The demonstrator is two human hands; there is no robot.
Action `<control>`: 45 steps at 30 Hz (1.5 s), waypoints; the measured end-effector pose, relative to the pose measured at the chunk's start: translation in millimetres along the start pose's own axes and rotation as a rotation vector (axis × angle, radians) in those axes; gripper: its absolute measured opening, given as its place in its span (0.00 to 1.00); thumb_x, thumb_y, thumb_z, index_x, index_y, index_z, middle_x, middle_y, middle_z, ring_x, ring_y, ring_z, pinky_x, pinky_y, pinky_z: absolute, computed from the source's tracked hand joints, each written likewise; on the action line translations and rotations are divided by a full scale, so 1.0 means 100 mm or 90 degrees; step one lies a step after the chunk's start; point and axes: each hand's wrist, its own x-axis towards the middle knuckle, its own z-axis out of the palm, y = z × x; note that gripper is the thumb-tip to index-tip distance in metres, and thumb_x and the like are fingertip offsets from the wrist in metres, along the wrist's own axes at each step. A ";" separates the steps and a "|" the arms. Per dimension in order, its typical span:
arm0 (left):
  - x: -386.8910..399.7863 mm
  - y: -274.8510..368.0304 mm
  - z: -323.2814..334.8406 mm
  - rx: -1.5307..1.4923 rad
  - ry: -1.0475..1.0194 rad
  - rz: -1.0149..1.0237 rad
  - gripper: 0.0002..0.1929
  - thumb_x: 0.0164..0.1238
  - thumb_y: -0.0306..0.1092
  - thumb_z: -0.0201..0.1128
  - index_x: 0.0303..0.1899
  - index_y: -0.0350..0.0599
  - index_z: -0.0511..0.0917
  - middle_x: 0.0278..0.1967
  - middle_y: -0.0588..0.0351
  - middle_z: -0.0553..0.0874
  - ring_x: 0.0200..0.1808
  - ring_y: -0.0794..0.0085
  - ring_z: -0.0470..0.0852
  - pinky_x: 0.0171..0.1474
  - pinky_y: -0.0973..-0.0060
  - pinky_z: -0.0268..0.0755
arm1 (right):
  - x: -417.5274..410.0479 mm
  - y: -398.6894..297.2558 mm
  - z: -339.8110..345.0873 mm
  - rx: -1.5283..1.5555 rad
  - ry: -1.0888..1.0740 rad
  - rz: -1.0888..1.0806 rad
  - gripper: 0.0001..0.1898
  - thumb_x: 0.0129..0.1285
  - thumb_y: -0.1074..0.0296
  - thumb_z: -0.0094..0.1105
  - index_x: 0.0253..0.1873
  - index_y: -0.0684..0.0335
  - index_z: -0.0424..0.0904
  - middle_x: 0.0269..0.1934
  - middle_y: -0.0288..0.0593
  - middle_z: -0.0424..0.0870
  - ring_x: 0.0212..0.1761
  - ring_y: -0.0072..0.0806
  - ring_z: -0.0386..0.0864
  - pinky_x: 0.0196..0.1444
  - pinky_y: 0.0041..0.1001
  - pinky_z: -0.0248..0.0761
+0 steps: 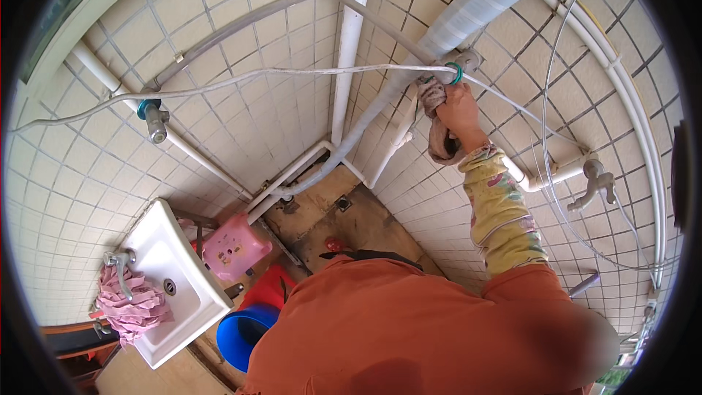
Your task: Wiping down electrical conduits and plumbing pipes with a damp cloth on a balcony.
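My right hand (460, 112), in a floral yellow sleeve, is raised to the tiled wall with its fingers closed on a grey-brown cloth (432, 96). The cloth hangs in a loop below the hand, against a grey pipe joint. Just above my fingers a green tie (455, 73) goes around a white cable (384, 67) and the pipe end. A thick pipe wrapped in clear film (482, 3) passes beside them. My left hand is out of view; the orange top covers the lower middle of the picture.
A white sink (192, 299) with a tap (122, 271) and a pink rag mop head (131, 304) is at lower left. Near it are a pink plastic stool (238, 247) and a blue bucket (247, 334). A wall tap (595, 181) and loose cables lie to the right.
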 end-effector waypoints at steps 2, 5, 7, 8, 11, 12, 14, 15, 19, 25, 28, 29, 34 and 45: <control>-0.12 0.08 0.16 -0.012 -0.014 -0.008 0.10 0.61 0.33 0.48 0.37 0.38 0.75 0.32 0.41 0.82 0.27 0.55 0.82 0.30 0.62 0.75 | -0.09 0.02 -0.12 0.014 -0.023 -0.034 0.18 0.48 0.68 0.55 0.47 0.59 0.77 0.46 0.47 0.77 0.45 0.48 0.73 0.49 0.38 0.71; -0.16 0.18 0.27 -0.027 -0.021 -0.017 0.10 0.62 0.33 0.48 0.37 0.38 0.75 0.32 0.41 0.82 0.27 0.55 0.82 0.30 0.62 0.75 | -0.10 -0.07 -0.10 0.047 -0.020 -0.063 0.19 0.46 0.69 0.56 0.47 0.56 0.78 0.46 0.45 0.77 0.45 0.46 0.73 0.46 0.39 0.71; -0.12 0.29 0.32 -0.523 0.014 -0.236 0.11 0.63 0.35 0.49 0.39 0.40 0.75 0.31 0.46 0.82 0.24 0.61 0.81 0.26 0.67 0.74 | -0.08 -0.25 -0.01 -0.076 -0.025 -0.018 0.17 0.47 0.67 0.56 0.46 0.55 0.78 0.48 0.45 0.77 0.46 0.45 0.73 0.46 0.42 0.68; -0.03 0.34 0.32 -1.017 0.062 -0.448 0.12 0.64 0.37 0.50 0.41 0.41 0.76 0.30 0.50 0.82 0.21 0.68 0.80 0.23 0.71 0.73 | -0.06 -0.36 0.02 -0.068 -0.029 -0.029 0.17 0.47 0.67 0.56 0.46 0.55 0.78 0.48 0.45 0.77 0.46 0.45 0.73 0.46 0.42 0.68; 0.18 0.84 -0.38 -0.874 0.069 -0.298 0.14 0.63 0.38 0.53 0.46 0.41 0.76 0.30 0.55 0.82 0.21 0.72 0.79 0.22 0.77 0.71 | -0.08 -0.44 0.12 -0.216 -0.004 -0.027 0.12 0.51 0.67 0.55 0.42 0.55 0.78 0.45 0.45 0.77 0.46 0.46 0.74 0.46 0.43 0.65; 0.14 0.95 -0.45 -0.827 0.088 -0.297 0.15 0.62 0.37 0.54 0.46 0.39 0.77 0.30 0.54 0.82 0.20 0.73 0.78 0.22 0.77 0.71 | -0.05 -0.50 0.12 -0.202 -0.001 -0.053 0.10 0.52 0.66 0.54 0.41 0.54 0.78 0.45 0.43 0.77 0.47 0.45 0.73 0.47 0.43 0.63; 0.05 1.06 -0.50 -0.763 0.078 -0.256 0.14 0.61 0.36 0.53 0.42 0.38 0.78 0.28 0.54 0.83 0.21 0.74 0.78 0.21 0.76 0.71 | -0.07 -0.59 0.18 -0.219 0.015 -0.128 0.09 0.54 0.64 0.54 0.40 0.53 0.78 0.44 0.39 0.75 0.49 0.41 0.70 0.48 0.41 0.61; 0.00 1.08 -0.46 -0.767 0.081 -0.271 0.14 0.61 0.36 0.53 0.42 0.38 0.78 0.28 0.54 0.83 0.21 0.74 0.78 0.21 0.76 0.71 | -0.09 -0.61 0.24 -0.210 0.009 -0.138 0.09 0.54 0.64 0.54 0.40 0.53 0.78 0.44 0.39 0.75 0.49 0.41 0.70 0.48 0.41 0.61; -0.29 1.07 -0.11 -0.845 0.082 -0.334 0.12 0.60 0.34 0.53 0.39 0.37 0.79 0.26 0.54 0.83 0.21 0.74 0.80 0.21 0.76 0.71 | -0.35 -0.56 0.85 -0.208 -0.175 -0.339 0.08 0.55 0.64 0.54 0.39 0.54 0.79 0.45 0.39 0.75 0.49 0.39 0.69 0.49 0.39 0.61; -0.81 1.07 0.66 -1.002 0.091 -0.529 0.12 0.63 0.31 0.55 0.48 0.42 0.73 0.25 0.55 0.81 0.19 0.74 0.76 0.20 0.78 0.66 | -0.83 -0.47 1.99 0.119 -0.322 -0.114 0.14 0.50 0.72 0.54 0.44 0.61 0.78 0.44 0.47 0.77 0.47 0.48 0.72 0.50 0.40 0.65; -1.11 0.96 1.55 -1.038 0.159 -0.677 0.10 0.61 0.30 0.56 0.45 0.46 0.73 0.22 0.58 0.78 0.16 0.75 0.73 0.16 0.78 0.62 | -0.90 -0.76 2.84 0.427 -0.491 0.079 0.16 0.51 0.74 0.51 0.47 0.64 0.76 0.42 0.51 0.78 0.46 0.49 0.74 0.52 0.38 0.65; -1.44 0.87 1.91 -1.204 0.228 -0.744 0.10 0.61 0.29 0.54 0.44 0.45 0.75 0.23 0.58 0.79 0.17 0.77 0.74 0.16 0.80 0.62 | -0.91 -1.05 3.11 0.427 -0.544 0.036 0.16 0.51 0.74 0.51 0.47 0.64 0.76 0.42 0.51 0.78 0.46 0.49 0.74 0.52 0.38 0.65; -0.58 1.70 2.17 -0.939 0.335 -0.837 0.13 0.58 0.29 0.53 0.43 0.36 0.79 0.30 0.51 0.84 0.29 0.68 0.82 0.35 0.73 0.74 | -0.36 -1.62 4.29 0.424 -0.257 -0.349 0.18 0.51 0.76 0.52 0.49 0.64 0.73 0.45 0.52 0.75 0.44 0.49 0.73 0.53 0.38 0.64; 0.33 3.25 2.11 -0.508 0.111 -0.823 0.07 0.50 0.31 0.57 0.33 0.45 0.79 0.36 0.53 0.78 0.43 0.56 0.73 0.48 0.61 0.65 | -0.59 -1.23 6.59 -0.193 -0.800 -0.280 0.37 0.54 0.68 0.54 0.69 0.62 0.50 0.59 0.60 0.69 0.56 0.52 0.71 0.57 0.38 0.66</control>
